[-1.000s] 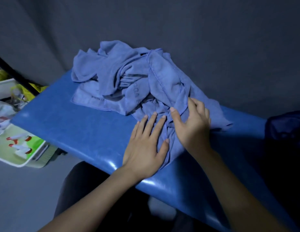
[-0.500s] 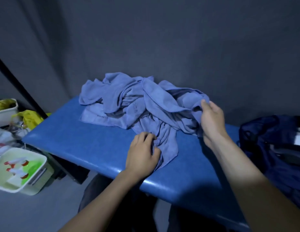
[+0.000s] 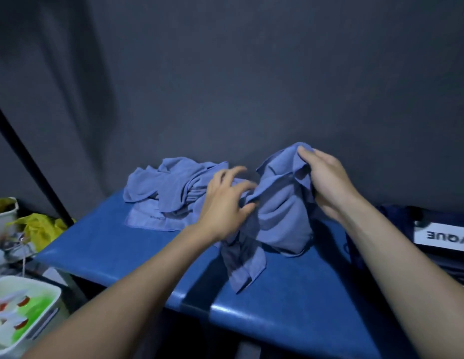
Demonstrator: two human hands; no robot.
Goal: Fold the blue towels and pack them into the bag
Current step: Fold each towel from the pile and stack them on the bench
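1. Several blue towels [image 3: 171,193] lie in a crumpled, unfolded heap at the back of the blue padded table [image 3: 116,250], against the dark wall; we cannot tell how many the heap holds.
2. One lifted towel [image 3: 280,211] is raised off the right side of the heap. It hangs bunched and creased, with a loose tail draping down onto the table near the front edge.
3. We note the right hand [image 3: 326,182] grasping the upper edge of the lifted towel, thumb and fingers curled round the cloth at its highest point.
4. We note the left hand [image 3: 225,200] spread over the middle of the same cloth, its fingers bent and splayed, the fingertips blurred. The thumb presses into the fabric; we cannot tell whether the fingers have closed on it.
5. We record a dark blue bag [image 3: 396,229] at the right end of the table, just beside the right forearm. It carries a white label [image 3: 443,234] with dark letters, seen upside down and cut off by the frame edge; only "VOGUE" or part of it can be read.
6. We observe faint lettering on the flat hem of the lowest towel in the heap; it is too small to read.
7. At lower left stand a white tray [image 3: 26,307] with a green and red picture and a yellow plastic bag [image 3: 41,226].
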